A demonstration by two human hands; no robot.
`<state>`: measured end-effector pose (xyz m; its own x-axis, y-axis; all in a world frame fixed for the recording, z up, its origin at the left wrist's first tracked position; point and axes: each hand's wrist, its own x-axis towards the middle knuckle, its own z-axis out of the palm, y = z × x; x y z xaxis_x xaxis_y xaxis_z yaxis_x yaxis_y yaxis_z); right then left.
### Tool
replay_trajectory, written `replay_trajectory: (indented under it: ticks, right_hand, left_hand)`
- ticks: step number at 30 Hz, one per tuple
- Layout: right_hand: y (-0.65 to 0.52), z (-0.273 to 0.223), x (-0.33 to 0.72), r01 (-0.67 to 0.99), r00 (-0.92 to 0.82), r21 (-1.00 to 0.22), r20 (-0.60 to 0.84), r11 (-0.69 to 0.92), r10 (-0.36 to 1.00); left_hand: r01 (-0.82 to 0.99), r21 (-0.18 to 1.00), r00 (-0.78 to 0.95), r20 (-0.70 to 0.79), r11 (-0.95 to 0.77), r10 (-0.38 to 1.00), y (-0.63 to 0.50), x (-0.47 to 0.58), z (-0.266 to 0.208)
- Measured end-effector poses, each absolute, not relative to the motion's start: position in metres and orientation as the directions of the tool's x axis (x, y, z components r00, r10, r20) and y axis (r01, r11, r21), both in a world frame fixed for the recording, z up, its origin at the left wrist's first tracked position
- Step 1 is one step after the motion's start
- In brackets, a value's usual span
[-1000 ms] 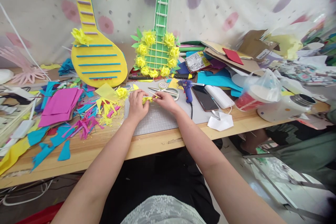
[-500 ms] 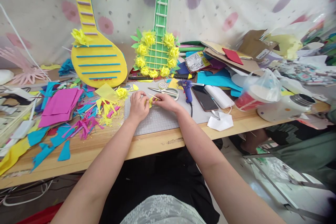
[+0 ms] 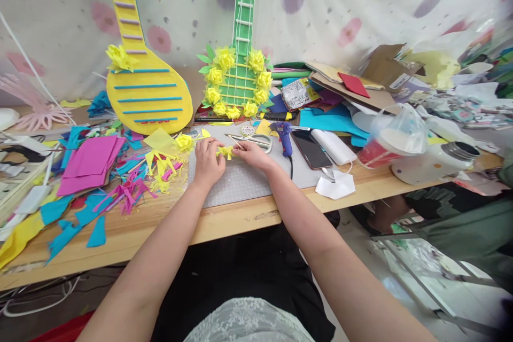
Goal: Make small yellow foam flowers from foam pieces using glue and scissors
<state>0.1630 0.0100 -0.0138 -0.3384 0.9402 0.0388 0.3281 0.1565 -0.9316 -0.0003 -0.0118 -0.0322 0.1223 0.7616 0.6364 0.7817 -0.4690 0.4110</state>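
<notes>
Over the grey cutting mat (image 3: 240, 187), my left hand (image 3: 209, 161) has its fingers closed on a small strip of yellow crepe paper (image 3: 225, 152). My right hand (image 3: 253, 155) pinches a thin wooden stick (image 3: 236, 142) at the strip's right end. How the paper meets the stick is partly hidden by the fingers. Just behind my right hand lies a pair of scissors (image 3: 262, 142). A finished yellow paper flower (image 3: 184, 142) rests left of my left hand, beside yellow paper scraps (image 3: 160, 168).
A purple glue gun (image 3: 285, 139), a phone (image 3: 312, 150) and a white power bank (image 3: 334, 147) lie to the right. A yellow paper lute (image 3: 150, 93) and a green flowered instrument (image 3: 240, 77) lean at the back. Magenta sheets (image 3: 90, 163) are at left.
The yellow strip shows more between my hands, which are slightly farther apart. The stick has tilted the other way, its tip now pointing up and left. The view has shifted slightly.
</notes>
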Motion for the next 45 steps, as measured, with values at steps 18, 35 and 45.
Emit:
replay_trajectory:
  ticks: [18, 35, 45]
  right_hand:
    - [0.007, -0.009, 0.164, 0.298, -0.362, -0.943, 0.034, 0.15, 0.932]
    - [0.012, -0.017, 0.164, 0.303, -0.394, -0.933, 0.061, 0.192, 0.917]
    - [0.006, -0.03, 0.145, 0.553, -0.074, -0.757, 0.373, 0.35, 0.925]
  left_hand:
    - [0.733, 0.502, 0.068, 0.617, -0.459, 0.784, -0.005, -0.001, -0.037]
    - [0.761, 0.52, 0.041, 0.559, -0.389, 0.828, -0.005, -0.003, -0.037]
    - [0.384, 0.893, -0.164, 0.317, -0.236, 0.934, -0.018, 0.007, -0.022]
